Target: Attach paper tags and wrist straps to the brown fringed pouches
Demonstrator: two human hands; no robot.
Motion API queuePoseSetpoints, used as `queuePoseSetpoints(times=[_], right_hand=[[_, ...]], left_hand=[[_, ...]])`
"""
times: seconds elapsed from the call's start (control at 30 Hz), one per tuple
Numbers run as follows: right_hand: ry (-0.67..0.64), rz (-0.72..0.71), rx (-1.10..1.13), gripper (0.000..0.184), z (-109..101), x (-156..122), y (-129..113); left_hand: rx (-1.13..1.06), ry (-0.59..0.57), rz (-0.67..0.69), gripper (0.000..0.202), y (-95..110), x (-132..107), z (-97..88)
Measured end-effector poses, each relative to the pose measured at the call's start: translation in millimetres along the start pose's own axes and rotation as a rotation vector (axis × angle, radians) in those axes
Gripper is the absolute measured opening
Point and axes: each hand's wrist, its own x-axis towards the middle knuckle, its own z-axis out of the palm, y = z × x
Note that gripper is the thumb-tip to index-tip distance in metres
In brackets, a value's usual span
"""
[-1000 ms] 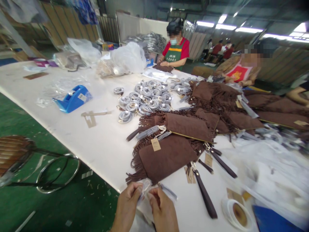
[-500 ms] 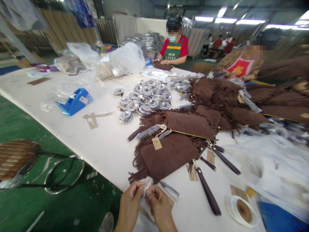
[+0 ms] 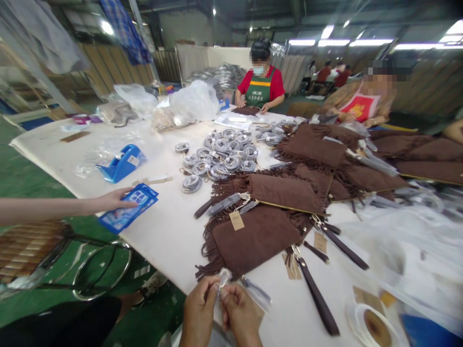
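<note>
Well, from the head view, both my hands are at the near edge of the tabletop [image 3: 162,217], close together. My left grip [image 3: 200,303] is closed, thumb against fingers, on a small piece of clear plastic wrap [image 3: 224,277]; my right grip [image 3: 239,306] pinches the same piece from the other side. What sits inside the wrap I cannot tell — my fingers cover much of it.

Just beyond lies a brown fringed pouch [image 3: 256,236], its fringe toward the left edge, with a second pouch [image 3: 285,192] overlapping its far side and a tan tag [image 3: 237,220] lying on it. A dark wrist strap [image 3: 318,299] runs from a metal clasp toward the near edge, and a tape roll [image 3: 359,314] sits farther right along that edge.

Farther in is a heap of grey coils [image 3: 220,144]. Near the left edge stands a blue tape dispenser [image 3: 122,164]; just nearer, another person's hand [image 3: 121,198] holds blue packets [image 3: 126,219] over that edge. Across the far edge, a co-worker in a green apron [image 3: 260,92] has both hands by a brown item [image 3: 246,110].
</note>
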Motion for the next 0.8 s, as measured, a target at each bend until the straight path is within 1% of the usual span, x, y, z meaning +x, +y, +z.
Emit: queuePoseSetpoints(times=[0.13, 0.23, 0.33, 0.47, 0.53, 0.6, 0.7, 0.8], right_hand=[[0.039, -0.021, 0.014, 0.037, 4.6, -1.5, 1.2], [0.065, -0.024, 0.026, 0.034, 8.0, -2.5, -1.5], [0.086, 0.012, 0.08, 0.029, 11.7, -6.5, -8.2], [0.081, 0.088, 0.145, 0.023, 12.6, -9.3, -16.2], [0.075, 0.119, 0.181, 0.025, 10.6, -10.8, -18.6], [0.06, 0.142, 0.202, 0.032, 7.8, -12.1, -21.0], [-0.001, 0.189, 0.173, 0.042, 4.1, -10.2, -25.0], [-0.06, 0.239, 0.163, 0.047, 2.3, -4.8, -28.1]], left_hand=[[0.101, 0.037, 0.104, 0.028, -2.7, -1.7, 1.8], [0.177, 0.024, 0.188, 0.029, -4.3, -4.1, 2.1], [0.265, -0.002, 0.265, 0.03, -8.1, -7.2, 1.2], [0.41, -0.019, 0.348, 0.03, -15.5, -6.2, 0.8], [0.471, -0.038, 0.399, 0.03, -17.5, -5.7, 0.8], [0.523, -0.042, 0.479, 0.03, -17.6, -6.3, 0.5], [0.604, -0.03, 0.609, 0.031, -16.5, -7.2, -0.2], [0.674, -0.031, 0.685, 0.034, -15.7, -7.4, -0.2]])
